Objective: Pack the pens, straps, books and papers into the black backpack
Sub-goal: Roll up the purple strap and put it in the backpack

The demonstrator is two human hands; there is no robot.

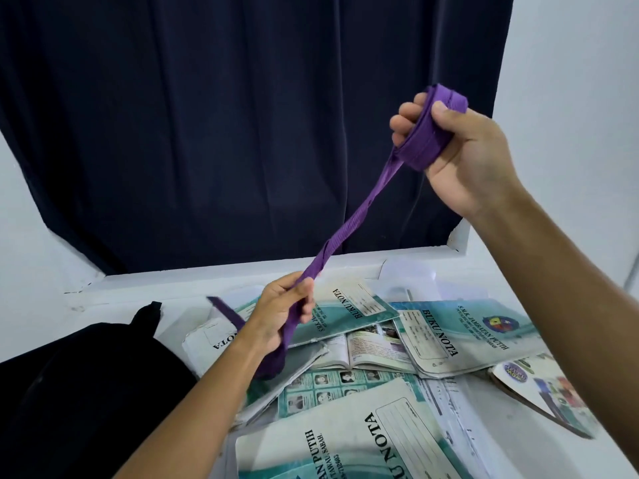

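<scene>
The right hand is raised high, its fingers and thumb curled around a coil of the purple strap, which is wound in several turns over the fingers. From that coil the strap runs taut and twisted, down and to the left, to the left hand. The left hand pinches the strap between thumb and curled fingers; below this grip the strap hangs slack past the wrist, and a loose tail shows to the left of the hand, blurred.

Directly under the left hand lies a heap of notebooks marked "BUKU NOTA". 1 teal notebook lies just beyond the left fingers, an open textbook lies to the right of the hand below it, and a 2nd teal notebook overlaps the textbook's right edge, under the right forearm. Nearer the person than the left grip, a 3rd large notebook covers a printed sheet with small portraits. A colourful book lies at the far right of the heap. All rest on a white surface.

The black backpack sits to the left of the left forearm, touching the edge of the pile. A dark curtain hangs behind both hands.
</scene>
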